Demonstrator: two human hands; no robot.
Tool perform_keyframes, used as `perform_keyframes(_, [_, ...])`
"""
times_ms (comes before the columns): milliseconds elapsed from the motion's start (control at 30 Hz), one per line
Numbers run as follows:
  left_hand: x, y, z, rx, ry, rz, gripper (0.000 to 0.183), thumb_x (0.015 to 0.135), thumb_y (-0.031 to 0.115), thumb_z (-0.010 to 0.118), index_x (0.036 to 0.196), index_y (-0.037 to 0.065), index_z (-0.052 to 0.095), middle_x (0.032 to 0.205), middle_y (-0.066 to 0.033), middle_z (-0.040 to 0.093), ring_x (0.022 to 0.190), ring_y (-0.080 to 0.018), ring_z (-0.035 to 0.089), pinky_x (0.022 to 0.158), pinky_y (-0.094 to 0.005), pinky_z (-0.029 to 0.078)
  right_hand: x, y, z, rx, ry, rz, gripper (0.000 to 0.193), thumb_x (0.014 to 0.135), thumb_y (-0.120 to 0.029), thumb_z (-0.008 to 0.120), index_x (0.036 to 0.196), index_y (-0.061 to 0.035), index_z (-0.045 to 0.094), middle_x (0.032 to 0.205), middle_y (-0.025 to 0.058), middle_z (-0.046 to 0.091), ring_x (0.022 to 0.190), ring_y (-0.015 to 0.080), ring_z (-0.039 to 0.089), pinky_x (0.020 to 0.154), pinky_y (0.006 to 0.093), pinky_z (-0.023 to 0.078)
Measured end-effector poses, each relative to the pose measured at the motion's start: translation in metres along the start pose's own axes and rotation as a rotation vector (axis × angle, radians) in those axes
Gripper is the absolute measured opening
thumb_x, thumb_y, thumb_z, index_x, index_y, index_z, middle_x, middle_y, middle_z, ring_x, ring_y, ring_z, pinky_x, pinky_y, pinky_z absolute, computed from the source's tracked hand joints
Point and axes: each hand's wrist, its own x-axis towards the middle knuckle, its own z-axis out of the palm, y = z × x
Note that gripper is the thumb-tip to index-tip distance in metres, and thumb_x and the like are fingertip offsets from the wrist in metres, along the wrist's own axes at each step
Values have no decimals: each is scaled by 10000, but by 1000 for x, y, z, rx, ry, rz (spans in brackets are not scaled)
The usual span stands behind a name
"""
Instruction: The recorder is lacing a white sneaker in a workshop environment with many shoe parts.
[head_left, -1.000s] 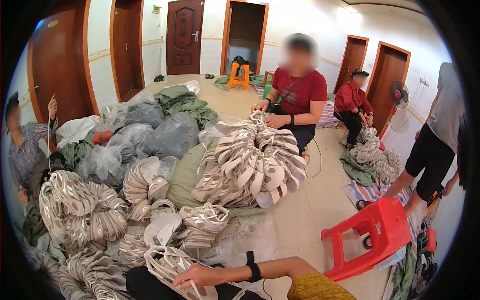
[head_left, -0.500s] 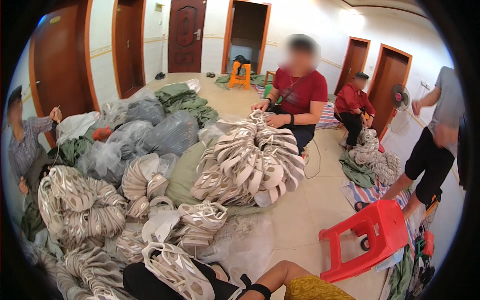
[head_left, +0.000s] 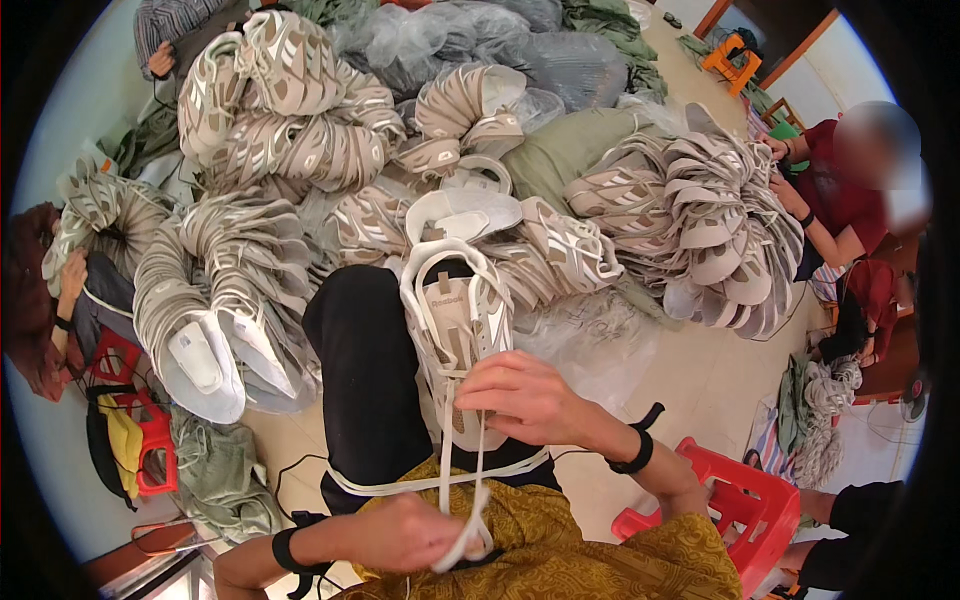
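Note:
A beige and white shoe upper [head_left: 455,310] lies over my thighs, its heel opening pointing away from me. My right hand [head_left: 525,397] is at the toe end with its fingers pinched on the white shoelace [head_left: 447,430]. Long strands of that lace run down toward my waist. There my left hand [head_left: 415,532], slightly blurred by motion, is closed on the lace, with a loop sticking out beside it. Another pale cord lies across my black trousers [head_left: 360,370].
Bundles of shoe uppers [head_left: 220,285] are heaped ahead and left, with plastic bags [head_left: 575,70] behind. A person on the right handles another bundle [head_left: 700,220]. A red stool [head_left: 735,500] stands at right. Another person's hand [head_left: 72,275] shows at far left.
The view has swung downward and to the left, so the lap and both hands now show. Both hands are now at the shoelace of the upper on my lap.

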Motion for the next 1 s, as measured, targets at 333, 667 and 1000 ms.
perform_keyframes(333, [-13, 45, -14, -201, 7, 218, 146, 850, 109, 570, 913, -8, 629, 734, -139, 601, 629, -284, 587, 539, -338, 463, -10, -20, 3, 34, -23, -7, 243, 689, -112, 731, 922, -91, 667, 514, 3, 428, 440, 189, 443, 397, 317, 313])
perform_keyframes(667, [16, 39, -20, 26, 101, 140, 145, 843, 110, 614, 947, 10, 627, 712, -116, 619, 565, -243, 594, 480, -315, 463, -8, -16, -20, -87, 30, 34, 278, 655, -175, 755, 918, -110, 690, 551, 31, 498, 495, 200, 508, 437, 289, 383])
perform_keyframes(1000, [36, -6, -65, 836, 636, -98, 213, 747, 20, 592, 959, 6, 577, 745, -111, 598, 644, -254, 608, 558, -349, 495, -12, 45, -90, -983, 138, 393, 406, 575, 35, 638, 969, -63, 649, 773, 79, 603, 791, 259, 576, 738, 371, 445])
